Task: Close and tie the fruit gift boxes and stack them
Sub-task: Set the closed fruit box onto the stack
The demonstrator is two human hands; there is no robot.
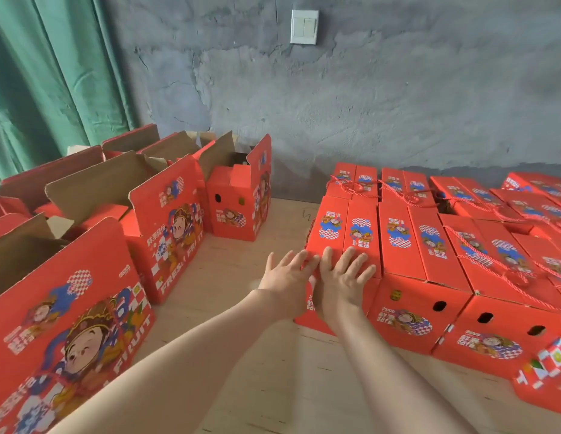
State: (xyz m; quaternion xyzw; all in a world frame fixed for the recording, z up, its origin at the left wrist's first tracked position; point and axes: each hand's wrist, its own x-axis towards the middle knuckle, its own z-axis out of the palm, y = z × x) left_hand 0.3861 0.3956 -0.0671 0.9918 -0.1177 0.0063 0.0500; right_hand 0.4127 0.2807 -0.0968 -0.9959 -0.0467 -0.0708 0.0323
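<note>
While the right hand presses it, the box runs wallward.

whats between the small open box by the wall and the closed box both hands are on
Bare wooden surface only, between open box and closed box, in the head view.

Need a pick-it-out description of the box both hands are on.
Below the white wall switch, closed red cardboard gift boxes fill the right side. Take the nearest row's leftmost box, bordering bare wood. Only it has the left hand and right hand resting on its near end.
</note>
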